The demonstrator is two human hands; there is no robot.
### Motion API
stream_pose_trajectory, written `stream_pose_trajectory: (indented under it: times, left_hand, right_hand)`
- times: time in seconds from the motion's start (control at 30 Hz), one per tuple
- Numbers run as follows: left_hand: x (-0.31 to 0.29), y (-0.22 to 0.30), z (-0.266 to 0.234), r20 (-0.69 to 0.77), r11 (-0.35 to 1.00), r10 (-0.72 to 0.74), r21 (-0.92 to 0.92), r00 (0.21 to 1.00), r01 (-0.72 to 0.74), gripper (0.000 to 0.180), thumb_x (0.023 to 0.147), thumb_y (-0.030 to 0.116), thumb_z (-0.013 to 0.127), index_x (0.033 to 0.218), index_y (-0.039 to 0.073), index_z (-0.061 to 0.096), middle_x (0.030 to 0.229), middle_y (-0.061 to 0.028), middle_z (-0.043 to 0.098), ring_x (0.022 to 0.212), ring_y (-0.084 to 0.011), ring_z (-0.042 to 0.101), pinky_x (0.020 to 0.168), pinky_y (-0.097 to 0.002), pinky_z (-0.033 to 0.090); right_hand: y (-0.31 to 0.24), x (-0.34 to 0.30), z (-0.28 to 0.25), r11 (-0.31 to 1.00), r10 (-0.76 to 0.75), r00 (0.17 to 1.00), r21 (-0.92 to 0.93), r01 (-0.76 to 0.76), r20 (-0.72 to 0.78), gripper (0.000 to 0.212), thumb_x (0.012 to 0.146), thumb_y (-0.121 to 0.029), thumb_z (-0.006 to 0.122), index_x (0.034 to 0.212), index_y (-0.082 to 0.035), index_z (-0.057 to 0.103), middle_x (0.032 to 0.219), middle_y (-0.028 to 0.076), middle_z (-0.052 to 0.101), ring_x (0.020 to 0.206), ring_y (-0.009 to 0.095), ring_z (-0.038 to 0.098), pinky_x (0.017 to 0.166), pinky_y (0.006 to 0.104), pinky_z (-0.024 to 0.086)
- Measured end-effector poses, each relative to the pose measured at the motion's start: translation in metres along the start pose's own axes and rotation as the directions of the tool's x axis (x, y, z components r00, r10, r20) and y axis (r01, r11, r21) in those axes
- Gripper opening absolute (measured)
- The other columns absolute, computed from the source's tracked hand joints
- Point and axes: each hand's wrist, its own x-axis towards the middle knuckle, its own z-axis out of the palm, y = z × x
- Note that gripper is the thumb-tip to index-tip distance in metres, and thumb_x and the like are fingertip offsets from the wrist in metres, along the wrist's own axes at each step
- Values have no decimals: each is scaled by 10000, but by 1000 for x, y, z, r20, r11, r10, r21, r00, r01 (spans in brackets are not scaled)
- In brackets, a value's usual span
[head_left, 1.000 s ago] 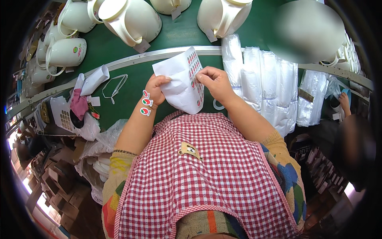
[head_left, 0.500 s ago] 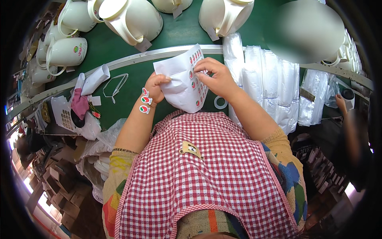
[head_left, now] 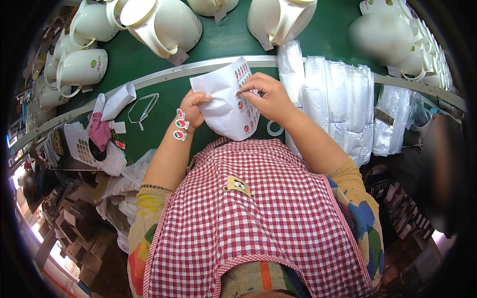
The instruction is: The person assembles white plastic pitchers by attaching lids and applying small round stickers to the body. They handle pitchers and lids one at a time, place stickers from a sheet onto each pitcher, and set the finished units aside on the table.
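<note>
My left hand (head_left: 194,108) grips the left edge of a white sticker sheet (head_left: 218,107), its thumb lying on top. Rows of small red and green stickers (head_left: 247,113) cover the right part of the sheet, which bends a little. My right hand (head_left: 266,94) is closed in a pinch over the sheet, with a small sticker (head_left: 239,93) at its thumb and fingertip, partly hidden. Several loose stickers (head_left: 181,124) are stuck in a line along my left wrist and forearm.
Cream mugs (head_left: 161,27) with tags stand on the green surface beyond a metal rail (head_left: 213,63). Clear plastic bags (head_left: 328,99) lie in stacks to the right. A tape roll (head_left: 275,128) sits by my right forearm; a pink cloth (head_left: 99,131) lies at left.
My right fingertips have shifted slightly left with the sticker lifting off the sheet. At far right, another person's hand has left the plastic bags, and the blurred shape above has moved, baring more mugs.
</note>
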Motion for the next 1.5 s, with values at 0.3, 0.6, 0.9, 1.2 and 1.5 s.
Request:
stream_pose_trajectory:
  times: [0.3,0.6,0.9,1.2,1.5]
  left_hand:
    - [5,-1,-10,-90,999,-36,-2,995,36,594,703,91,511,1262,-106,481,1190,-229,599,1065,-350,620,968,-454,485]
    - [14,-1,-12,-56,999,-46,-9,997,46,611,712,71,515,1298,-91,455,1213,-235,585,1077,-345,614,960,-444,488]
    - [22,-1,18,-144,998,-29,55,989,37,472,768,13,516,1231,-77,490,1158,-198,606,1021,-300,624,946,-423,487]
    - [19,-11,24,-89,999,-35,32,995,38,457,806,35,596,1244,-46,496,1160,-165,615,1034,-295,621,951,-416,483]
    - [22,-19,9,-298,983,-53,152,953,102,444,829,2,620,1249,-58,492,1177,-191,605,1040,-300,620,943,-428,491]
  right_hand:
    - [-13,-9,-7,967,-225,969,-148,209,-103,99,722,-60,679,820,-56,674,871,53,654,796,226,627,681,317,507]
    - [4,-5,-11,878,360,923,283,-385,137,103,812,-98,639,861,-22,687,837,41,654,718,107,587,648,248,467]
    - [-26,18,-7,807,398,882,361,-468,253,111,832,-102,639,849,1,678,744,30,657,697,74,584,648,231,470]
    - [9,6,14,930,70,998,-361,-65,0,175,754,-268,715,797,-107,662,823,42,645,714,255,632,619,375,493]
    - [30,-3,-2,922,387,911,44,-385,-140,291,815,-291,678,1036,-106,638,1051,72,634,899,259,634,741,356,510]
